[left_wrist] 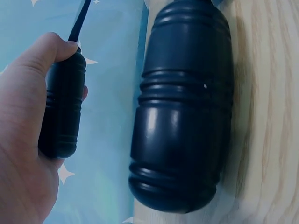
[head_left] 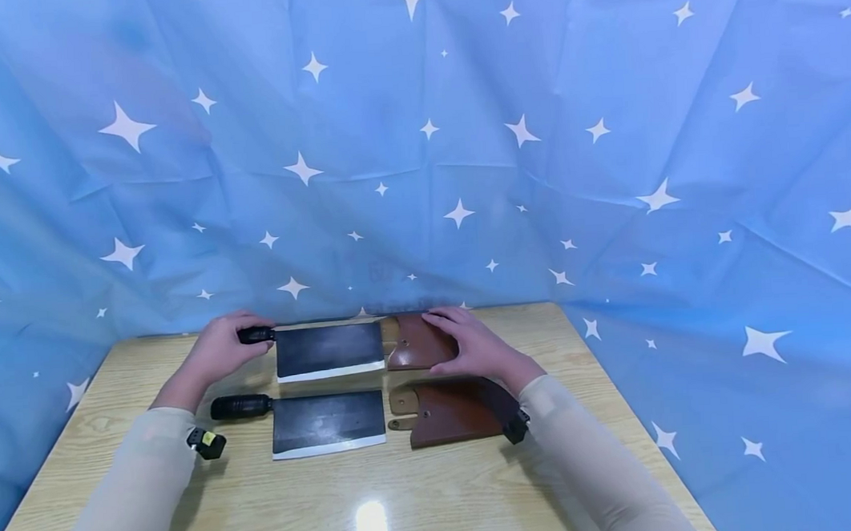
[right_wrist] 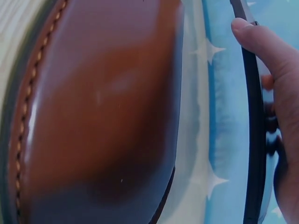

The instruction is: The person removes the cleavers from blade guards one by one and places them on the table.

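Note:
My left hand (head_left: 222, 352) grips the black ribbed handle (left_wrist: 65, 107) of the far cleaver (head_left: 329, 351), thumb along the handle near the blade. The dark blade, with its bright edge toward me, points right. Its end sits right at the mouth of a brown leather knife sheath (head_left: 417, 348). My right hand (head_left: 479, 349) holds that sheath by its right part, with thumb and fingers on either side in the right wrist view. A second cleaver (head_left: 329, 423) lies nearer on the table, its black handle (left_wrist: 182, 107) large in the left wrist view.
A second brown sheath (head_left: 451, 415), stitched along its edge, lies right of the near cleaver, its tan strap toward the blade. All this is on a light wooden table (head_left: 301, 504). Behind the table's back edge hangs a blue cloth (head_left: 390, 139) with white stars.

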Available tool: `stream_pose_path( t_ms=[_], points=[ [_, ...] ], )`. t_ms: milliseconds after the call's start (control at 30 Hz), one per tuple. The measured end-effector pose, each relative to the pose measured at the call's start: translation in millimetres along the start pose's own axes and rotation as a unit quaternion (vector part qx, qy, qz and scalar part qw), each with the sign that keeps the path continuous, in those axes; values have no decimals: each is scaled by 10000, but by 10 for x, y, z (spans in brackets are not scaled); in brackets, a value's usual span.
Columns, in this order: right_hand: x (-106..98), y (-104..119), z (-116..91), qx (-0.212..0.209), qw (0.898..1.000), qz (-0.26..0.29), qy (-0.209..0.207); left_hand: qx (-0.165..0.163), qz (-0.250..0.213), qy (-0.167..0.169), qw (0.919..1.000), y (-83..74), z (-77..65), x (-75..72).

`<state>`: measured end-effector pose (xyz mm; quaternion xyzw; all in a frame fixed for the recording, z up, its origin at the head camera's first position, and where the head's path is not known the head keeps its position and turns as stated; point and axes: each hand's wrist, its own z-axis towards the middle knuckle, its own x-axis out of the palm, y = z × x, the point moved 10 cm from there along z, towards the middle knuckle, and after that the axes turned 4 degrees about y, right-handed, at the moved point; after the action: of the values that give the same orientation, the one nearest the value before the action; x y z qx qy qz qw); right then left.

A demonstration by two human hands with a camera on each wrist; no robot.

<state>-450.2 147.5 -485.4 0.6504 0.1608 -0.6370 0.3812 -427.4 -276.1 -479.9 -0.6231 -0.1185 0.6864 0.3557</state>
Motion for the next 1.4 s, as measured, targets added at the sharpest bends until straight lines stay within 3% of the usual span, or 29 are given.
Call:
stream_pose_path(
  t_ms=[467,767,1400],
  points=[
    [-18,-89,-74,-3,10000,-60,-31,60,141,28,9999,24,1,17],
    [59,-200,-77,172,9994,-159,249,7,191,134,9997,110,4,51],
    [218,-295,-51,442,9972,180,568,-110,194,255,9994,267,-3,188]
  ],
)
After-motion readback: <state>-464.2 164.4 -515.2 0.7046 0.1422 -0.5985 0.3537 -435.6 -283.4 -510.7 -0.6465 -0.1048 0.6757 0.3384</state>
